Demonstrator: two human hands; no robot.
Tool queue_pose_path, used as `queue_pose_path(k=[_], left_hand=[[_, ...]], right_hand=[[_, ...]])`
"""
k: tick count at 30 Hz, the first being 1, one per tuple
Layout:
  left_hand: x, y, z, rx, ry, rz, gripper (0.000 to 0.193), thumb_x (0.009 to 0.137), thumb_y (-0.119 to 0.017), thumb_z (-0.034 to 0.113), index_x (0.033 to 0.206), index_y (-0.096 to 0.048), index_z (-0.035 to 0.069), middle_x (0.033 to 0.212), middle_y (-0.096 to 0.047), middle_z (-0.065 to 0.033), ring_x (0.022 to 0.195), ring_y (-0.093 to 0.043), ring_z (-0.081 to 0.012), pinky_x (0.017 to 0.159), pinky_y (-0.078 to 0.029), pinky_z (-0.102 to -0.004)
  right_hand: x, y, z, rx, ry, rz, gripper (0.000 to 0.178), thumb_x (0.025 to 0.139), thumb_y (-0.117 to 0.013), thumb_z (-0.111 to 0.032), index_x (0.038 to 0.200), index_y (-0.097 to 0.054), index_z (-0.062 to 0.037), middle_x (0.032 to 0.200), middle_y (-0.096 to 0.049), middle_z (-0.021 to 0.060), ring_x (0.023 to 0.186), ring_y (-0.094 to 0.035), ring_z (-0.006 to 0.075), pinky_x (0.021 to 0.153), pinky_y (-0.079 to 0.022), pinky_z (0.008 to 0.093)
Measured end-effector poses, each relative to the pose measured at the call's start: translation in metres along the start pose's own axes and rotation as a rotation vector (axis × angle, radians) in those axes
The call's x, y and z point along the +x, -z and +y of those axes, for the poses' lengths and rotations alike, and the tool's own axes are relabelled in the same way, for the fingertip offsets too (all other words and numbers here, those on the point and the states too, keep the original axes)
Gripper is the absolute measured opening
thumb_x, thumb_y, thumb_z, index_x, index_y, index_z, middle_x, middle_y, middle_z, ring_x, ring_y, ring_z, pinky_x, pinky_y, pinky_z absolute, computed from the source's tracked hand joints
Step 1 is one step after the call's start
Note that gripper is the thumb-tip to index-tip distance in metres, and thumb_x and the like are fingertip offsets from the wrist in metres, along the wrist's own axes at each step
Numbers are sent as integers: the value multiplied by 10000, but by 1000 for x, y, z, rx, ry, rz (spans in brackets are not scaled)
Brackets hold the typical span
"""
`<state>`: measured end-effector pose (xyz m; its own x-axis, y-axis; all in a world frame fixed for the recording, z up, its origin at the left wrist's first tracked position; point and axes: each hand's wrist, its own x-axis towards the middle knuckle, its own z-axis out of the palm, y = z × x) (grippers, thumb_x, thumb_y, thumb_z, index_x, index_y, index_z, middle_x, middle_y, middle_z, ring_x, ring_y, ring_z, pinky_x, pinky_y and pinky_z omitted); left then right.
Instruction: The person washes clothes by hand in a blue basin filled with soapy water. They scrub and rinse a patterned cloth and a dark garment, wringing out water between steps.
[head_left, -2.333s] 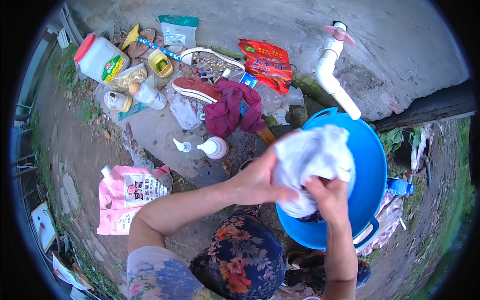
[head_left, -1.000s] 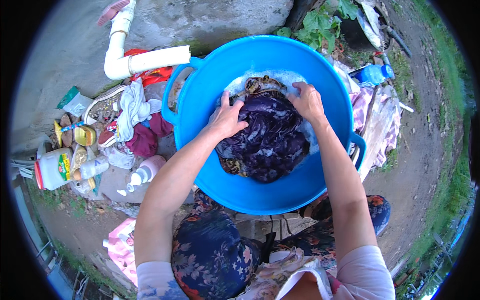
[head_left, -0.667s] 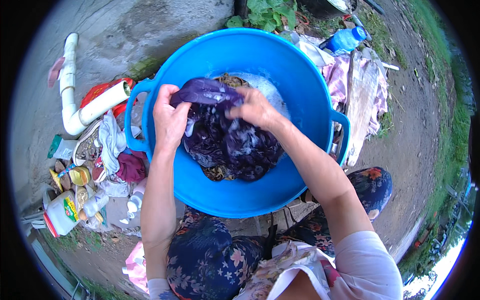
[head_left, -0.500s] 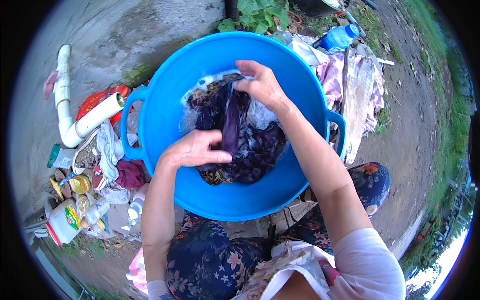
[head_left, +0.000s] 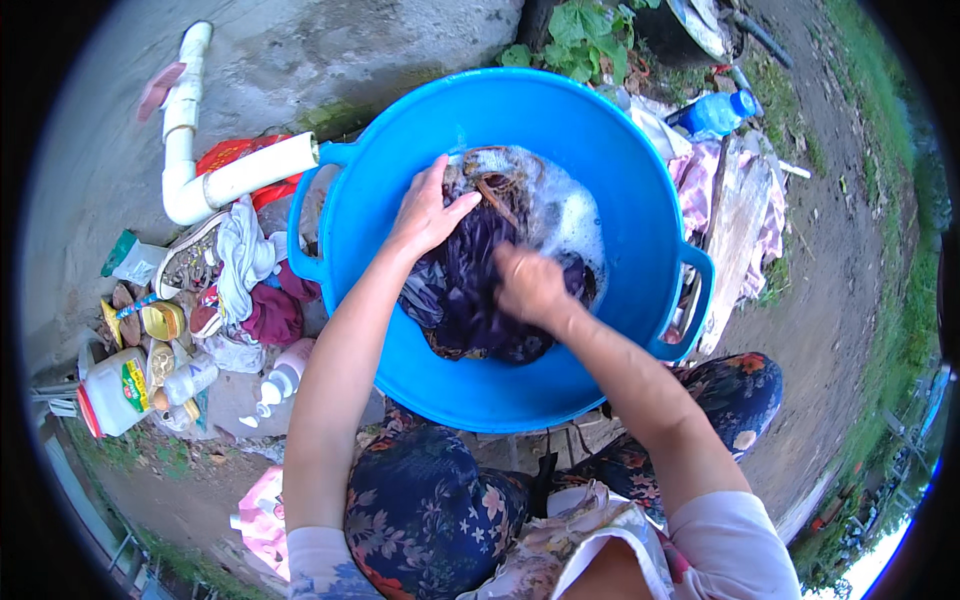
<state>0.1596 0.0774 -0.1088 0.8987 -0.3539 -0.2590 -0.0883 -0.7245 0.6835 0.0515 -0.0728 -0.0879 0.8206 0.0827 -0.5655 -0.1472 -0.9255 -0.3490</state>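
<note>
A large blue plastic tub (head_left: 400,385) with two side handles stands in front of my knees. Wet dark purple clothing (head_left: 468,262) lies bunched inside it, with a brown patterned piece (head_left: 505,185) at its far side. White suds (head_left: 575,222) float along the right of the pile. My left hand (head_left: 428,212) rests at the pile's upper left, fingers stretched and thumb spread apart. Over the middle, my right hand (head_left: 530,287) is closed against the dark clothing, slightly blurred by motion; its fingertips are hidden.
White drain pipe (head_left: 255,172) ends beside the tub's left handle. Shoes (head_left: 190,262), cloths, a pump bottle (head_left: 283,380) and a white jug (head_left: 115,393) lie on the left. A blue bottle (head_left: 715,113) and a wooden plank (head_left: 738,220) are at right.
My left hand has moved up to the pile's far left edge. My right hand has come down nearer and closed on the clothing. The view has shifted, and more suds show at right.
</note>
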Motion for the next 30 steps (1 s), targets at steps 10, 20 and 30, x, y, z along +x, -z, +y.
queue_pose_path(k=[10,20,30], left_hand=[[-34,-1,27,517,-70,-8,563,803,-644,406,1238,-534,66,1321,-455,-206,1256,-391,-376,978,-368,-485],[-56,-5,37,-267,-70,-430,281,736,-601,229,917,-606,14,821,-652,-181,761,-646,-279,682,-484,-370],[-80,34,60,302,-351,-890,343,705,-671,323,824,-640,3,766,-622,-222,722,-618,-377,648,-499,-409]], right_hand=[[-48,83,50,72,64,419,225,657,-672,-115,876,-628,-86,809,-577,149,799,-598,364,728,-489,444],[88,77,67,841,-82,262,436,834,-651,-231,1211,-565,-29,1099,-629,120,980,-604,192,861,-473,306],[39,-1,59,654,-163,126,368,721,-670,-192,1059,-644,-47,913,-672,181,871,-650,293,754,-496,400]])
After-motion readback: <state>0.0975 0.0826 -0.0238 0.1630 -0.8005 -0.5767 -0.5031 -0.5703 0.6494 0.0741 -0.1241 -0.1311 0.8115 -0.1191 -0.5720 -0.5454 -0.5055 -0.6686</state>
